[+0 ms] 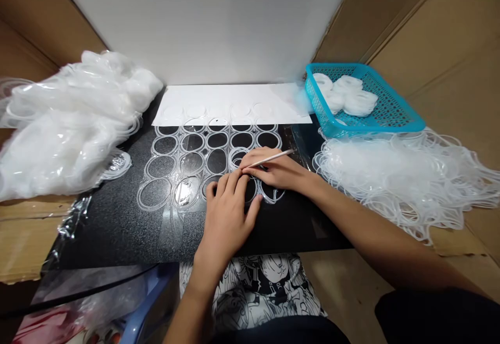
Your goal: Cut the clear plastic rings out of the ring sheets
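On the black tabletop lies a clear plastic sheet of joined rings [191, 161], set out in rows. My left hand [228, 213] rests palm down on its near rows, fingers stretched forward and thumb apart, with nothing visible in it. Between its thumb and fingers, my right hand [275, 169] pinches a thin whitish pen-like stick [271, 158], its dark end pointing up to the right. The stick's lower tip is at the left fingertips, hidden among the fingers. Just beyond the hands, a ring [238, 152] looks thicker than those around it.
A white paper [234, 99] lies along the back wall, over the far rings. Left is a heap of clear plastic rings [74, 125]. At right, a blue basket [375, 125] holds bundles of round pieces [359, 103], with more loose rings [406, 172] before it.
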